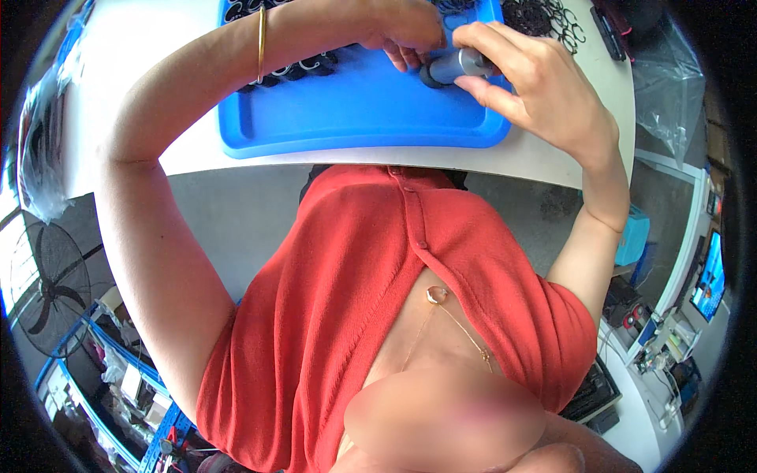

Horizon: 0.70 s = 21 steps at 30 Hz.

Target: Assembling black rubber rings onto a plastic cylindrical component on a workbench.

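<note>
My right hand (pixel 544 87) grips a short grey cylinder (pixel 457 66) between thumb and fingers, above the right part of a blue tray (pixel 355 118). A dark round ring (pixel 431 76) sits at the cylinder's left end. Beside that end is my left hand (pixel 406 31), its fingers curled downward; whatever they pinch is hidden behind the hand. Black ring-shaped parts (pixel 303 69) lie in rows on the tray's left side, partly covered by my left forearm. More dark parts (pixel 456 6) lie at the tray's far edge.
The tray stands on a white table (pixel 189 134). A pile of loose black rings (pixel 544 17) lies right of the tray, near a dark slim object (pixel 608 33). Clear plastic bags hang at the table's left (pixel 43 158) and right (pixel 670 94). A fan (pixel 54 292) stands at left.
</note>
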Motion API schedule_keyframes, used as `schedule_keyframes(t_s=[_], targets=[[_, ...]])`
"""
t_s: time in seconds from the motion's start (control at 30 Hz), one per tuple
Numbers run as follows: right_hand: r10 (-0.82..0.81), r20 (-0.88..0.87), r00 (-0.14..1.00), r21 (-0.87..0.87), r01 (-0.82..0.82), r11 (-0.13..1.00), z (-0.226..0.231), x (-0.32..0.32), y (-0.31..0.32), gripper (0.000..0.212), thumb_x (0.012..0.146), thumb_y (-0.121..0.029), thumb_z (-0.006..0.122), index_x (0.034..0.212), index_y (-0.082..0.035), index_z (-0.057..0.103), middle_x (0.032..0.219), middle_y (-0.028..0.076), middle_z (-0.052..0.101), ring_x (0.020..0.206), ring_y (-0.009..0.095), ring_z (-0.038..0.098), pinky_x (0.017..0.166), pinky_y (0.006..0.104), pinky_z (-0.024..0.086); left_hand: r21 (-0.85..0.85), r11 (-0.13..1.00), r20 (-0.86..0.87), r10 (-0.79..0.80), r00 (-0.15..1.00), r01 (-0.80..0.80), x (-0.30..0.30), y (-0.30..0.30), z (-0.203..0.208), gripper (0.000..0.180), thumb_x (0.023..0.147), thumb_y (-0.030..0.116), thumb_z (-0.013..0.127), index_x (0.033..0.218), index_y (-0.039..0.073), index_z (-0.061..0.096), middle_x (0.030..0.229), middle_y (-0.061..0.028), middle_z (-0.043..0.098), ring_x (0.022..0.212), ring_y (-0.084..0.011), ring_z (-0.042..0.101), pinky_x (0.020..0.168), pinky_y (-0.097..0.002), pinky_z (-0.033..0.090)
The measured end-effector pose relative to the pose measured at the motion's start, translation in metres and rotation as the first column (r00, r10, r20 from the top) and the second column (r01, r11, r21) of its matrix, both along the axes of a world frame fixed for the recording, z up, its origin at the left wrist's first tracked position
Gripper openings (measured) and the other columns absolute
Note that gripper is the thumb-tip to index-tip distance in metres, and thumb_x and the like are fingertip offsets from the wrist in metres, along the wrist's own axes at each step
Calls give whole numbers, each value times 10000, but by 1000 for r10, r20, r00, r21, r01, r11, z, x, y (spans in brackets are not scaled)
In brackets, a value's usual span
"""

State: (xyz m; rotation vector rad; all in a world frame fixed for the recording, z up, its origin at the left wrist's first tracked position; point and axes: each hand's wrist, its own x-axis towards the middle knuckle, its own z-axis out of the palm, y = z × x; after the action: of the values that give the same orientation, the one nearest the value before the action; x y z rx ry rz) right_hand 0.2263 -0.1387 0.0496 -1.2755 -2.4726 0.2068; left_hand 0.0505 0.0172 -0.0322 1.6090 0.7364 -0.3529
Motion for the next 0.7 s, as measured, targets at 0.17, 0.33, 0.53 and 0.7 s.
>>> schedule_keyframes(t_s=[0.17,0.33,0.53,0.7], targets=[[-105,-69,992,-110,97,989,-8,3,-27,359,857,-116,748,1168,-40,585,1027,169,668,838,380,696,753,460,568,97,994,-23,-44,999,46,2,-9,6,482,904,58,668,1359,-56,559,1098,-185,698,997,-228,725,827,-337,627],[-137,-34,990,-52,135,990,-22,9,-40,410,851,-117,733,1226,-34,591,1013,158,671,850,377,699,785,466,562,68,995,90,-79,993,73,-16,-15,-3,490,855,84,731,1319,-44,635,1065,-175,725,972,-210,724,861,-327,597],[-240,153,958,-143,262,954,-35,9,-44,463,822,-159,760,1252,-66,617,976,160,683,842,354,707,748,446,560,362,928,197,-170,965,90,-22,-29,-11,533,818,79,796,1321,-33,662,1163,-150,744,1001,-178,705,936,-345,571],[-233,77,969,-123,242,963,-42,13,-42,440,855,-172,749,1267,-69,634,993,142,696,845,358,709,752,453,563,278,960,264,-59,963,-17,-29,-34,-9,502,820,12,799,1305,-26,677,1105,-120,748,997,-159,701,937,-323,566]])
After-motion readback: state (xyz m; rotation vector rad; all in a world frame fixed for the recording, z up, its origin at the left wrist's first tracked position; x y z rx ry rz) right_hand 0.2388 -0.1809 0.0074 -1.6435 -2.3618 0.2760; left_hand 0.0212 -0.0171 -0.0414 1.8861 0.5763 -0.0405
